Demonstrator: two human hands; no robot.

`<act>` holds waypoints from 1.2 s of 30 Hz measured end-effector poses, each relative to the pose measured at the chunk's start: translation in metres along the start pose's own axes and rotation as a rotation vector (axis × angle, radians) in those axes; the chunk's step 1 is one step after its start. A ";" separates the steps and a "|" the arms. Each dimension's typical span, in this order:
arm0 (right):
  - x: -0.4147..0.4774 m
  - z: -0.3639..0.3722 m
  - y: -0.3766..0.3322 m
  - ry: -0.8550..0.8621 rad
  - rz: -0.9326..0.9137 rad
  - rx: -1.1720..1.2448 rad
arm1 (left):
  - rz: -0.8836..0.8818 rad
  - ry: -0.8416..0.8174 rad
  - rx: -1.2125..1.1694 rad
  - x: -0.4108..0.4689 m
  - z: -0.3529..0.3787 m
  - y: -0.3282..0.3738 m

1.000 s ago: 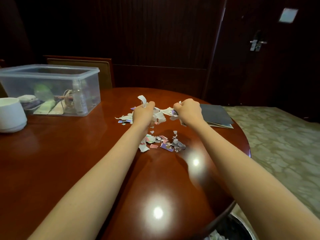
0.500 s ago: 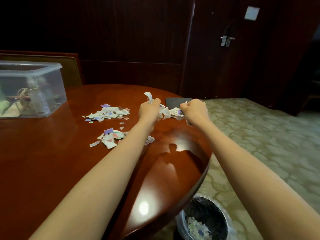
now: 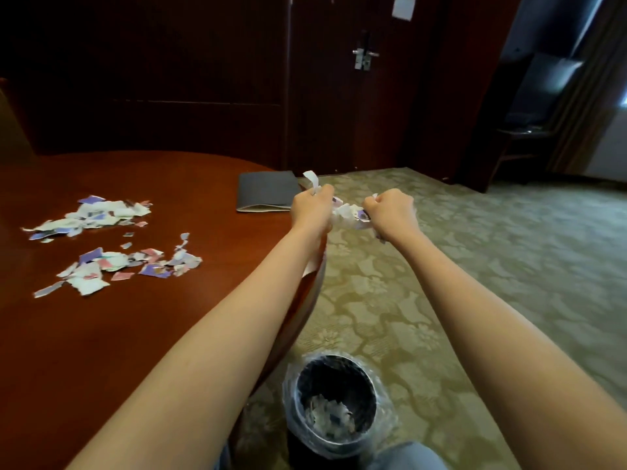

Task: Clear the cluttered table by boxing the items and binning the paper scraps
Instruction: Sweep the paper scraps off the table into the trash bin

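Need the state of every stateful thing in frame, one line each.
Left hand: gripping bunch of torn paper scraps.
Right hand: gripping the same bunch.
Loose torn scraps on red-brown wooden table: two piles, not binned.
Dark grey folder: closed, lying flat.
Black plastic-lined round bin: open, scraps inside.
Dark wooden door: closed.

The round, polished reddish-brown table carries two loose groups of torn paper scraps (white, purple and pink pieces): a far pile and a near pile, close together but apart. A dark grey folder lies flat at the far right edge. On the patterned carpet, a lined bin stands upright just beside the table edge, with scraps inside.
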State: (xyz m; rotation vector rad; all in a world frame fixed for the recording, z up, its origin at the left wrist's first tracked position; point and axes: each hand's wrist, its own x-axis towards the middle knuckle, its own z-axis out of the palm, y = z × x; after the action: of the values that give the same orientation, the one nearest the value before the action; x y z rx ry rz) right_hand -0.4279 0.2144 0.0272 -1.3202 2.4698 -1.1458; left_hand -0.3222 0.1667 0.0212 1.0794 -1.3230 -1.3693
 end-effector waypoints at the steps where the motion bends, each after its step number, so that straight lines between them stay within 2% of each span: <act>1: 0.000 -0.003 0.010 0.002 0.018 0.004 | -0.004 -0.017 -0.003 -0.003 0.009 -0.001; 11: -0.005 -0.002 0.095 -0.042 0.204 0.007 | -0.190 -0.153 -0.047 -0.033 0.079 -0.053; 20: -0.013 0.047 0.151 -0.127 0.288 -0.006 | -0.297 -0.112 0.074 -0.015 0.088 -0.131; 29: -0.019 0.111 0.198 -0.255 0.448 0.047 | -0.353 -0.096 0.189 0.003 0.089 -0.208; 36: -0.032 0.159 0.224 -0.360 0.525 -0.007 | -0.457 -0.071 0.338 0.010 0.081 -0.277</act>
State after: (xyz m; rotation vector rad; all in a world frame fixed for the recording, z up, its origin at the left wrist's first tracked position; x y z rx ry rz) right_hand -0.4898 0.2237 -0.2426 -0.7199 2.3350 -0.7032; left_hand -0.4141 0.1731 -0.2522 1.6534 -1.4506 -1.5531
